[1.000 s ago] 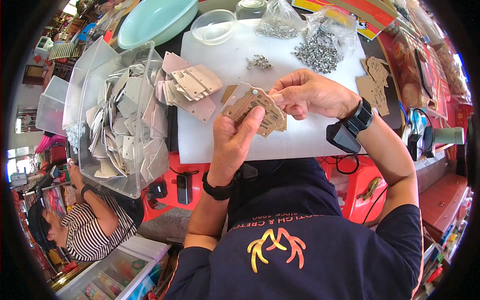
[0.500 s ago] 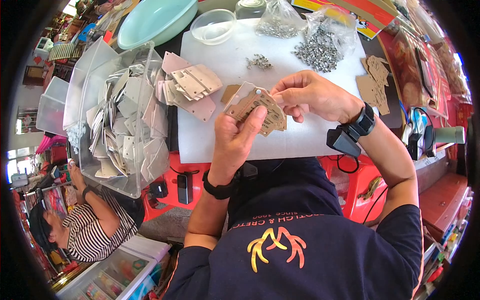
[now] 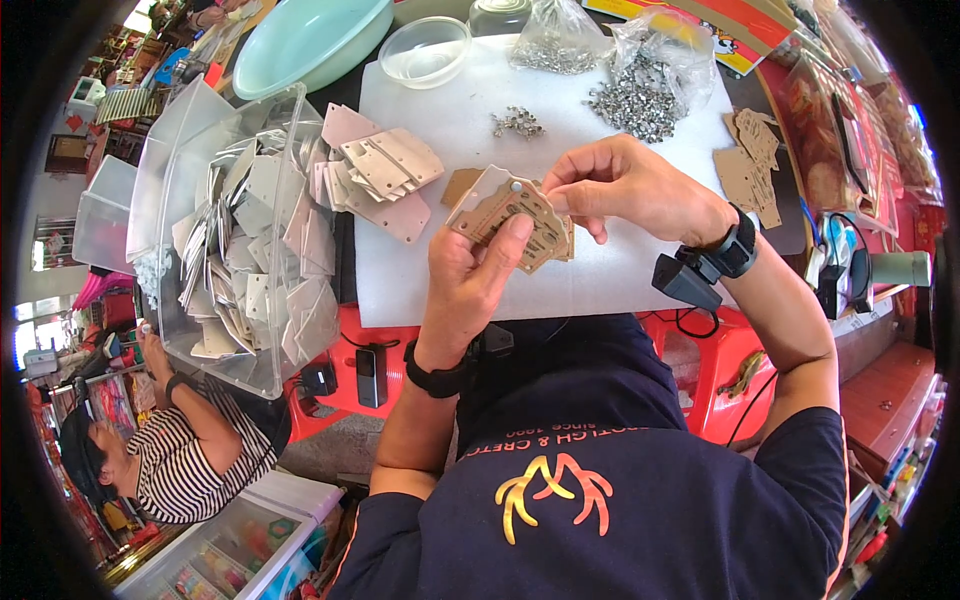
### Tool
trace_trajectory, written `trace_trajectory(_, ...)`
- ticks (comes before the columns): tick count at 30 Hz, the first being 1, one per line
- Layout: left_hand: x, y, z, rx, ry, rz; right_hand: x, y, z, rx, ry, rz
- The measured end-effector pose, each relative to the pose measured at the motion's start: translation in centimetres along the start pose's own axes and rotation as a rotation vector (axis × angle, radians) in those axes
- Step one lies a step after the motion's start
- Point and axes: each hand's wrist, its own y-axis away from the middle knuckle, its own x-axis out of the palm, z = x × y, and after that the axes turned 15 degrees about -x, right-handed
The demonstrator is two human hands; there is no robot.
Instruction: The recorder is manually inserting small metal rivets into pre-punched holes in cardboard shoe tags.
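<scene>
Above mat edge (image 3: 560, 305): 2 hands, card stack (image 3: 505, 215).

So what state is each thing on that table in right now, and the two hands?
Left hand: closed around a stack of cardboard tags.
Right hand: fingertips pinched at the stack's top edge.
Clear bin: open, full of pale tags.
Rivet bags: open, rivets spilling out.
Small clear bowl: upright, looks empty.
Turquoise basin: upright.

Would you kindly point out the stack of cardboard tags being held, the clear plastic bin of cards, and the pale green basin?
stack of cardboard tags (image 3: 505, 212), head view, on the top tag's face.
clear plastic bin (image 3: 175, 180), head view, on its left wall.
pale green basin (image 3: 300, 45), head view, on its inner surface.
</scene>
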Motion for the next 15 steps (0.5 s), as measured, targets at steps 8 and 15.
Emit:
trace_trajectory(8, 0.0, -0.3, 0.4, 0.045, -0.048, -0.019, 0.1, 0.2, -0.7, 0.100, -0.132, -0.075)
trace_trajectory(15, -0.1, -0.3, 0.3, 0.085, -0.168, -0.029, 0.0, 0.0, -0.8, 0.218, -0.371, -0.071)
